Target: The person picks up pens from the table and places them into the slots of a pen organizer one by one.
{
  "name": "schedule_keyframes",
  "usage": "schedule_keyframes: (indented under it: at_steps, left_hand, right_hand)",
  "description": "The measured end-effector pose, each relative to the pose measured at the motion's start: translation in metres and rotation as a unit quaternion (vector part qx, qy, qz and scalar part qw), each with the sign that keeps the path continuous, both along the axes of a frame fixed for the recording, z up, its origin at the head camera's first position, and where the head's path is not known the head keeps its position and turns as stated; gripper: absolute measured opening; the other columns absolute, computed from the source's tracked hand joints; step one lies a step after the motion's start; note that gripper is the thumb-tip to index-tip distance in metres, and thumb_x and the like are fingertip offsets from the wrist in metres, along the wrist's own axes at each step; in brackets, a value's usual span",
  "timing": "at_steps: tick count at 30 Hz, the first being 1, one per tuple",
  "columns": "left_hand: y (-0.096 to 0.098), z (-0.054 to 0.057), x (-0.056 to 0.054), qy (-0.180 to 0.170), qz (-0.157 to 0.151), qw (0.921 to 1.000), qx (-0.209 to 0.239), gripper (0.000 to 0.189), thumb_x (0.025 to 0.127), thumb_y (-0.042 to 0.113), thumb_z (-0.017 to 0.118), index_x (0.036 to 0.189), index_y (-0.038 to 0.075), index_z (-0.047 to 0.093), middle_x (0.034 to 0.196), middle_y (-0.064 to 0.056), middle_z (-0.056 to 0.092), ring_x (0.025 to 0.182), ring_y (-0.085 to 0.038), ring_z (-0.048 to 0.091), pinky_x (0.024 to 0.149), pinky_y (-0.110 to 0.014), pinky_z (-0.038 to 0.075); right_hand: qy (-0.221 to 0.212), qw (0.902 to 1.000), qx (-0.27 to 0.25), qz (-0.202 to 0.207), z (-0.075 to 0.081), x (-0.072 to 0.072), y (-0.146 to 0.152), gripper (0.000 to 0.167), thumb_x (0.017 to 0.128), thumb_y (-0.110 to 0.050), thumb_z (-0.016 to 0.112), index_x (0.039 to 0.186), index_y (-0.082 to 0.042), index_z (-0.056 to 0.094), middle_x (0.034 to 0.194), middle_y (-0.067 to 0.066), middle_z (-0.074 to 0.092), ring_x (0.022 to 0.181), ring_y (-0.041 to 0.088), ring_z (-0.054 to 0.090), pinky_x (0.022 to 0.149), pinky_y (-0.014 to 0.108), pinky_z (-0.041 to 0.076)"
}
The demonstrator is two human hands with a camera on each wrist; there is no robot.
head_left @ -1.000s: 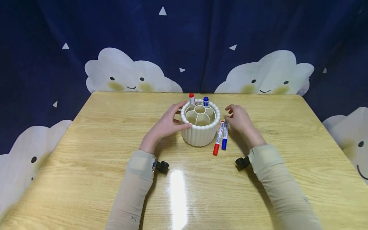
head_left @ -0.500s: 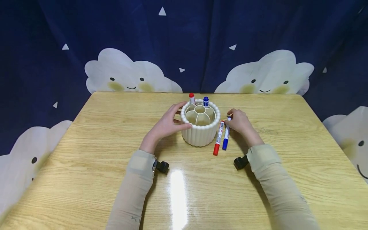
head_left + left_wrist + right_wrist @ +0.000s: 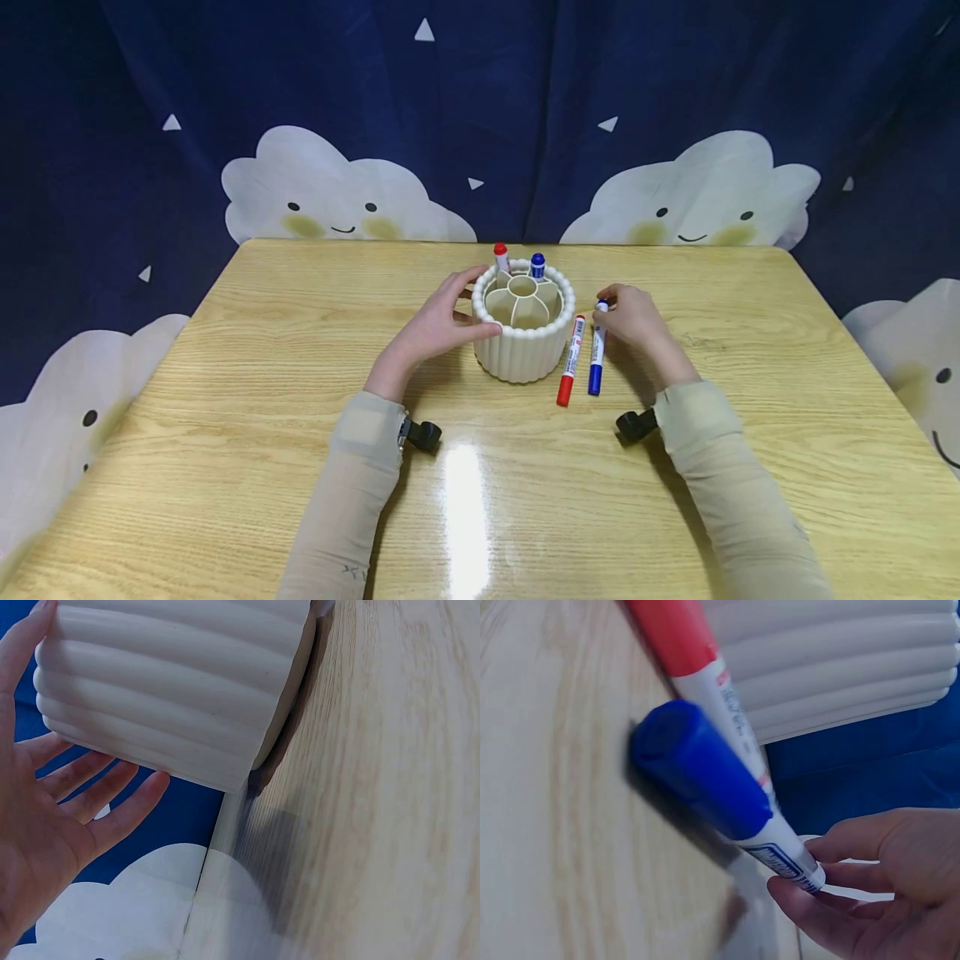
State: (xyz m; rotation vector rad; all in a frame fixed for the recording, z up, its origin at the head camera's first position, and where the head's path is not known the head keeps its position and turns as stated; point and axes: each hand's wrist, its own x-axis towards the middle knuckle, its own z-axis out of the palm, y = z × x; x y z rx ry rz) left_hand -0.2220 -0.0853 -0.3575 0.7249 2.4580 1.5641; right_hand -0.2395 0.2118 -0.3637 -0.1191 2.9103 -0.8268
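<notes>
Currently right hand pinches blue marker, fingers clamped on its far end, beside red marker on table; left hand holds cup, thumb and fingers spread round its side.

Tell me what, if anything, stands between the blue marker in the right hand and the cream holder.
The red marker lies flat on the table between the blue marker and the cream holder. It is low, so lifting over it would probably do. Nothing else visible is in the way.
</notes>
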Motion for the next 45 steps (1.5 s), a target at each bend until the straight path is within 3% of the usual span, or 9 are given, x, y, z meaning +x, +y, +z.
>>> schedule_keyframes:
  at_steps: [6, 15, 25, 32, 40, 45]
  left_hand:
    - [0.0, -0.004, -0.002, 0.014, -0.003, 0.9999, 0.007, 0.084, 0.071, 0.039, 0.076, 0.141, 0.031, 0.028, 0.136, 0.003, 0.035, 0.114, -0.015, 0.043, 0.087, -0.035, 0.049]
    - [0.0, -0.004, -0.001, 0.016, -0.004, 0.9998, 0.011, 0.086, 0.072, 0.037, 0.075, 0.142, 0.023, 0.027, 0.136, 0.001, 0.036, 0.114, -0.019, 0.043, 0.088, -0.037, 0.049]
    - [0.0, -0.005, -0.002, 0.019, -0.004, 0.9998, 0.01, 0.085, 0.072, 0.038, 0.076, 0.142, 0.026, 0.028, 0.136, 0.001, 0.035, 0.114, -0.019, 0.044, 0.087, -0.036, 0.05]
    - [0.0, -0.005, -0.002, 0.02, -0.006, 0.9997, 0.012, 0.087, 0.072, 0.037, 0.075, 0.143, 0.019, 0.027, 0.137, -0.001, 0.035, 0.114, -0.019, 0.044, 0.087, -0.038, 0.049]
    - [0.0, -0.004, -0.001, 0.02, -0.005, 0.9997, 0.012, 0.087, 0.072, 0.038, 0.075, 0.143, 0.02, 0.027, 0.137, 0.0, 0.035, 0.115, -0.019, 0.043, 0.087, -0.037, 0.049]
    - [0.0, -0.004, -0.002, 0.02, -0.001, 0.9998, 0.007, 0.087, 0.072, 0.038, 0.075, 0.143, 0.023, 0.027, 0.137, 0.001, 0.035, 0.114, -0.017, 0.044, 0.087, -0.035, 0.05]
  right_hand:
    - [0.019, 0.9989, -0.043, -0.01, 0.009, 0.006, 0.002, 0.04, 0.087, -0.013, 0.054, 0.122, 0.004, 0.048, 0.113, 0.024, 0.055, 0.083, 0.028, 0.061, 0.062, 0.029, 0.053]
    - [0.1, 0.9932, -0.057, -0.015, 0.025, 0.016, -0.002, 0.037, 0.085, -0.013, 0.058, 0.12, -0.001, 0.053, 0.116, 0.019, 0.055, 0.094, 0.033, 0.059, 0.074, 0.042, 0.053]
    - [0.169, 0.9816, -0.088, -0.008, 0.044, 0.024, -0.009, 0.037, 0.085, -0.013, 0.06, 0.119, -0.002, 0.054, 0.113, 0.017, 0.058, 0.089, 0.03, 0.061, 0.066, 0.035, 0.053]
    - [0.221, 0.9688, -0.112, -0.017, 0.058, 0.028, -0.014, 0.036, 0.084, -0.013, 0.063, 0.117, -0.003, 0.055, 0.11, 0.013, 0.058, 0.089, 0.025, 0.059, 0.069, 0.035, 0.052]
    - [0.273, 0.9518, -0.139, -0.02, 0.073, 0.033, -0.021, 0.033, 0.083, -0.014, 0.064, 0.115, -0.005, 0.058, 0.108, 0.01, 0.057, 0.088, 0.022, 0.06, 0.065, 0.011, 0.048]
    - [0.31, 0.941, -0.136, -0.009, 0.079, 0.037, -0.027, 0.032, 0.083, -0.014, 0.064, 0.113, -0.005, 0.059, 0.109, 0.01, 0.057, 0.088, 0.022, 0.062, 0.064, 0.006, 0.046]
